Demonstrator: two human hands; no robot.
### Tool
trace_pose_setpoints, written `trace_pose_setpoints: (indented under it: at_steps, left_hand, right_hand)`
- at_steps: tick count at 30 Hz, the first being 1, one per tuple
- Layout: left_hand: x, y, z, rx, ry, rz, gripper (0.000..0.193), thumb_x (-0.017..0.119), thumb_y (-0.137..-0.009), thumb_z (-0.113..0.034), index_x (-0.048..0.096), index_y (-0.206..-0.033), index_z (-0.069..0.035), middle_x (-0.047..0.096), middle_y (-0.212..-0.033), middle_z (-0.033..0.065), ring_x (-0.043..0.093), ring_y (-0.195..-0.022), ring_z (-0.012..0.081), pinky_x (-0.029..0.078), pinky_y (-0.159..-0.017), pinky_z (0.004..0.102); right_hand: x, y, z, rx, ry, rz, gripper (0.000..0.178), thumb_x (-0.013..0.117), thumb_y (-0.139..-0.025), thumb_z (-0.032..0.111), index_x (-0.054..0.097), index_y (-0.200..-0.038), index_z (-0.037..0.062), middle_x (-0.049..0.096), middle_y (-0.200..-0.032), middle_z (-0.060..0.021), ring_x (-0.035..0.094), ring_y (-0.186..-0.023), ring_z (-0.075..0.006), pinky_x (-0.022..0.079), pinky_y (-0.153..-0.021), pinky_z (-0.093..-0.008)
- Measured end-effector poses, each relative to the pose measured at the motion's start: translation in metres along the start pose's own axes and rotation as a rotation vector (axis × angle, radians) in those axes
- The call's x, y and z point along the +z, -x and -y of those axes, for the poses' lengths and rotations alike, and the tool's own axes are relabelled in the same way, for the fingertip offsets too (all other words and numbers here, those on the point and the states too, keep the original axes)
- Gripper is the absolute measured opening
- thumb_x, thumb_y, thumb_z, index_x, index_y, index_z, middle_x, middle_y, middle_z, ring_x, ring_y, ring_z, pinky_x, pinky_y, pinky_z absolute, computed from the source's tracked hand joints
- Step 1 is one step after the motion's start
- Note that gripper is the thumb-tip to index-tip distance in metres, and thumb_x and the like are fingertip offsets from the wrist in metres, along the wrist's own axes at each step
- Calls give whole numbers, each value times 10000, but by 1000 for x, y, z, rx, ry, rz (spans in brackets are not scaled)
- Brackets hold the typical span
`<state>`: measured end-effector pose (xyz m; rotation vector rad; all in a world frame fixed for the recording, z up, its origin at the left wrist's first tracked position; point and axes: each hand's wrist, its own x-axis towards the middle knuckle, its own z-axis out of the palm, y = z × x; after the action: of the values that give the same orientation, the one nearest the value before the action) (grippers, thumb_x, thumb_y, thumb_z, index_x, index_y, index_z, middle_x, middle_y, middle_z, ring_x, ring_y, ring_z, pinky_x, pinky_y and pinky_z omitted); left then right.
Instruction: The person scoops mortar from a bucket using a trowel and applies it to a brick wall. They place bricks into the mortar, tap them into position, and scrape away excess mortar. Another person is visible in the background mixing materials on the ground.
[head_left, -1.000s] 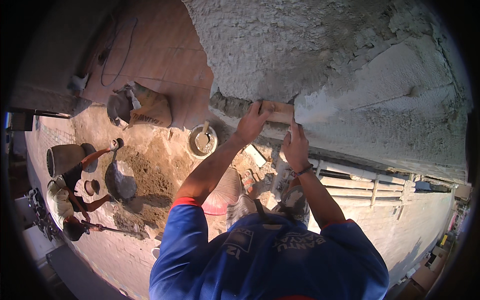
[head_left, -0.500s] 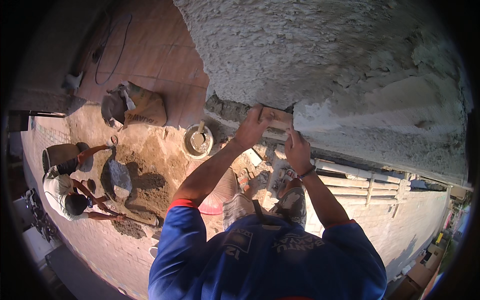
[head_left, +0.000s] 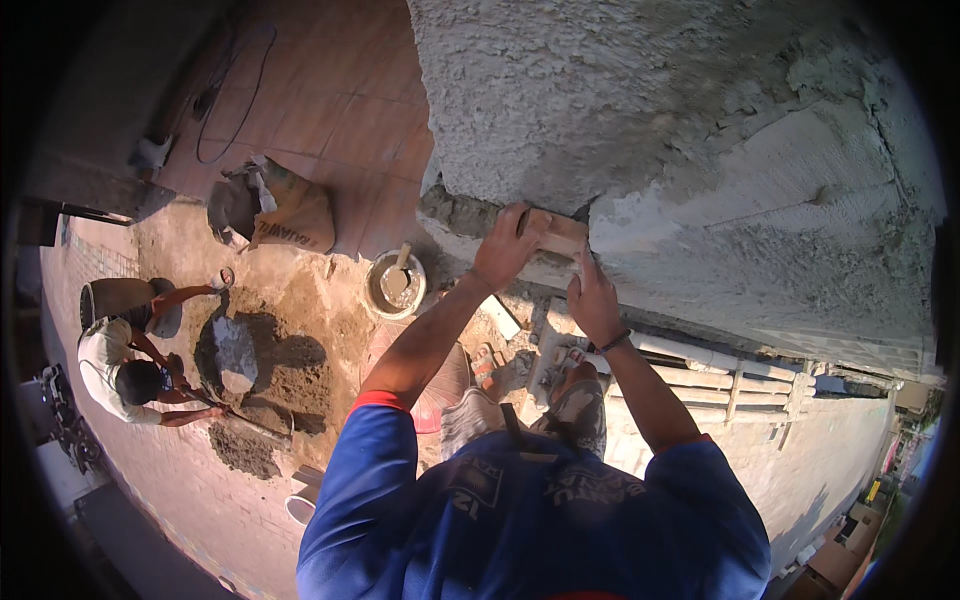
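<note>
The view looks from the head of the person, through the left one of two wide fisheye cameras. It faces down and a little forward, so the shirt [head_left: 530, 510] is seen from above, nearest, below the hands. The left hand [head_left: 505, 250] and right hand [head_left: 597, 300] stand near the middle, farther than the shirt. Beyond them the wall [head_left: 640, 110] is quite close; to their left, the co-worker [head_left: 110, 370] appears small, well apart. Edges bend toward the dark rim.

The blue shirt [head_left: 540, 530] has red sleeve hems [head_left: 380, 398]; the wristband [head_left: 614, 342] is dark.
</note>
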<state>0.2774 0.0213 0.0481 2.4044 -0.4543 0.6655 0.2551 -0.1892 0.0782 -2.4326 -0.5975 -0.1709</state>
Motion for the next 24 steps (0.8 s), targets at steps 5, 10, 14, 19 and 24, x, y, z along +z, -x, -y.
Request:
trace_pose_setpoints:
  at_steps: [5, 10, 14, 19, 24]
  left_hand:
    - [-3, 3, -1, -61, 47, 11, 747, 776, -732, -101, 415, -1384, -158, 439, -1313, 204, 498, -1156, 410, 498, -912, 440]
    - [-5, 3, -7, -119, 67, 6, 742, 749, -739, -77, 416, -1400, -139, 436, -1296, 204, 488, -1167, 409, 481, -927, 448]
    - [-6, 3, -7, -117, 13, -24, 758, 759, -731, -93, 415, -1406, -139, 440, -1299, 200, 484, -1164, 411, 464, -942, 457]
    - [-14, 8, -2, -172, -3, -46, 760, 774, -734, -119, 415, -1403, -123, 438, -1309, 197, 467, -1174, 413, 428, -972, 477]
    - [-32, 45, 6, -433, -8, -268, 736, 770, -752, -114, 404, -1388, -54, 407, -1350, 218, 430, -1209, 442, 396, -994, 498]
  right_hand:
    - [-3, -2, 2, -26, 31, 6, 569, 538, -860, 57, 383, -1405, 13, 615, -1063, -297, 630, -911, -439, 546, -747, -497]
    - [-9, -3, 8, -19, 20, 29, 591, 532, -860, 48, 369, -1427, 24, 615, -1068, -289, 636, -900, -429, 546, -733, -490]
    - [-11, -2, 3, -43, 8, 21, 596, 534, -856, 38, 373, -1431, 40, 618, -1074, -277, 637, -901, -423, 546, -731, -487]
    - [-14, 3, -5, -59, -16, 34, 592, 550, -855, 33, 390, -1425, 55, 629, -1088, -257, 630, -960, -417, 538, -789, -484]
    - [-26, 35, -15, 88, -167, 114, 575, 551, -872, 55, 407, -1428, 89, 642, -1111, -223, 620, -1011, -405, 518, -848, -475]
